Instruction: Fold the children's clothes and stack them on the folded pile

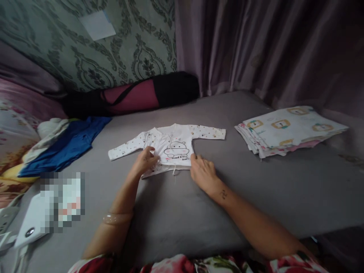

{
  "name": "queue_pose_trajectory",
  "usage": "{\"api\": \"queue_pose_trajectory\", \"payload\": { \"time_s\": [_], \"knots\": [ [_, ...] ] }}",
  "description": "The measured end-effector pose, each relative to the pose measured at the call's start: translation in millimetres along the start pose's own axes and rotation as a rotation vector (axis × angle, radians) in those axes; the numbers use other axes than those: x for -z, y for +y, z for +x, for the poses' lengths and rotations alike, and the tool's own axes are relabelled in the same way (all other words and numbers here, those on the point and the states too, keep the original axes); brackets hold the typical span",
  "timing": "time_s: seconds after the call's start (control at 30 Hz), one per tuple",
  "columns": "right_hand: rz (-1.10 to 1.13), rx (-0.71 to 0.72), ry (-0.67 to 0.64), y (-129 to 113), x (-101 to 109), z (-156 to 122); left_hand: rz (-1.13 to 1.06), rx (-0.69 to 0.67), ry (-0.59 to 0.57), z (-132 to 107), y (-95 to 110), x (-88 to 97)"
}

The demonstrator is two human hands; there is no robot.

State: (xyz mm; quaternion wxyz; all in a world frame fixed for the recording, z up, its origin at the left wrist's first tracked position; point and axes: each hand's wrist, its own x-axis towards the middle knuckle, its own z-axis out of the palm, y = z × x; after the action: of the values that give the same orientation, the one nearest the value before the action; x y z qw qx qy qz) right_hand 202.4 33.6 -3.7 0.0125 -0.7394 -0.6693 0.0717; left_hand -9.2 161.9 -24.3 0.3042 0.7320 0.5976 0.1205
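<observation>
A small white baby shirt point(176, 146) lies spread on the grey sheet, its printed long sleeves stretched out to both sides. A cartoon animal and lettering show on its chest, and a thin tie string hangs at the lower hem. My left hand point(147, 161) is closed on the front edge of the shirt, left of the print, with thumb and fingers pinched together. At the lower right side of the hem, my right hand point(203, 170) grips the shirt, back of the hand up and fingertips partly hidden.
A stack of folded printed cloths point(287, 129) lies to the right. Blue clothing point(68, 146) is heaped at the left, near a white device point(35, 218) with cords. A long black and pink bag point(133, 96) lies along the patterned wall; purple curtains point(222, 41) hang behind.
</observation>
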Motion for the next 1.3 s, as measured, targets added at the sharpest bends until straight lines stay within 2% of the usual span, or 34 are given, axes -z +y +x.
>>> {"api": "queue_pose_trajectory", "payload": {
  "time_s": [0.07,0.17,0.23,0.27,0.33,0.43,0.57,0.77,0.83,0.97,1.13,1.23,1.3],
  "knots": [
    [0.05,0.02,-0.067,8.0,6.1,1.5,0.083,-0.031,0.01,-2.9,1.1,1.6],
    [0.165,0.094,-0.171,31.2,19.9,11.2,0.257,-0.151,0.164,-9.8,11.5,0.1],
    [0.21,0.08,-0.147,53.6,28.6,25.7,0.298,-0.289,0.248,-13.8,24.2,-5.6],
    [0.198,0.031,-0.086,65.9,31.8,35.4,0.285,-0.369,0.246,-15.1,31.7,-10.2],
    [0.131,-0.092,0.04,90.8,35.1,58.7,0.234,-0.516,0.156,-15.7,47.6,-22.6],
    [0.087,-0.251,0.081,122.5,33.2,96.6,0.191,-0.634,0.028,-12.4,69.7,-44.1],
    [0.124,-0.426,-0.002,148.9,25.8,136.7,0.181,-0.611,0.064,-2.5,87.8,-63.5],
    [0.248,-0.451,-0.06,171.1,22.6,160.4,0.138,-0.536,0.16,15.2,91.6,-82.9],
    [0.315,-0.448,-0.024,174.8,20.4,161.0,0.117,-0.557,0.187,18.9,88.8,-92.8],
    [0.413,-0.458,0.149,173.5,8.5,161.1,0.104,-0.622,0.238,23.6,82.1,-111.4],
    [0.429,-0.471,0.297,165.6,-2.7,161.3,0.246,-0.557,0.226,19.3,85.0,-122.2],
    [0.305,-0.439,0.326,161.7,-0.3,153.8,0.335,-0.53,0.214,10.9,91.1,-124.4],
    [0.143,-0.401,0.29,157.9,1.9,146.4,0.37,-0.538,0.208,6.4,94.2,-125.1]
  ]
}}
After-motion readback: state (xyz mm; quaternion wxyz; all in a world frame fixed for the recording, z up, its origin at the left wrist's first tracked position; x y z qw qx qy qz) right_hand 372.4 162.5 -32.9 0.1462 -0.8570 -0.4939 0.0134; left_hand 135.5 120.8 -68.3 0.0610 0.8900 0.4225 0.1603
